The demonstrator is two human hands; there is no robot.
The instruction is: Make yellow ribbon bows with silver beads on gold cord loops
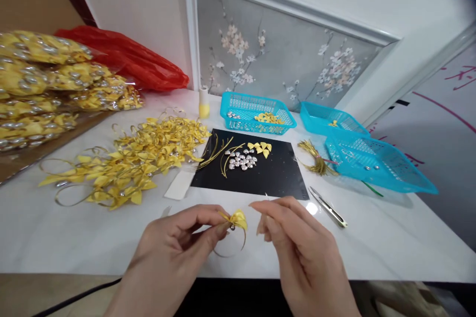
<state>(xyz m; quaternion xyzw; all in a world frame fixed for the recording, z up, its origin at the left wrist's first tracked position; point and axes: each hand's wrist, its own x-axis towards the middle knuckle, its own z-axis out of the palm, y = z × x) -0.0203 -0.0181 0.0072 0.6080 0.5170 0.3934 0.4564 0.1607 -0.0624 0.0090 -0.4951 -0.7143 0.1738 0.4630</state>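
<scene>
Between thumb and index finger, my left hand [189, 237] pinches a small yellow flower [238, 219] with a silver bead beneath it and a thin gold wire curving down in a loop. Just to its right, my right hand [297, 242] is closed in a pinch, apart from the flower; whatever lies between its fingertips is too small to make out. Beyond both hands a black mat [249, 181] carries silver beads [242, 160], yellow petal pieces [263, 148] and gold wires [217, 153]. Tweezers [329, 208] lie on the table beyond my right hand.
Finished yellow flowers [148, 153] are heaped at left, behind them bagged flowers [44, 84] and a red plastic bag [126, 57]. Blue baskets [256, 96] stand along the back and right. A wire bundle [316, 158], a white strip [180, 183] and a small bottle [204, 104] lie around the mat.
</scene>
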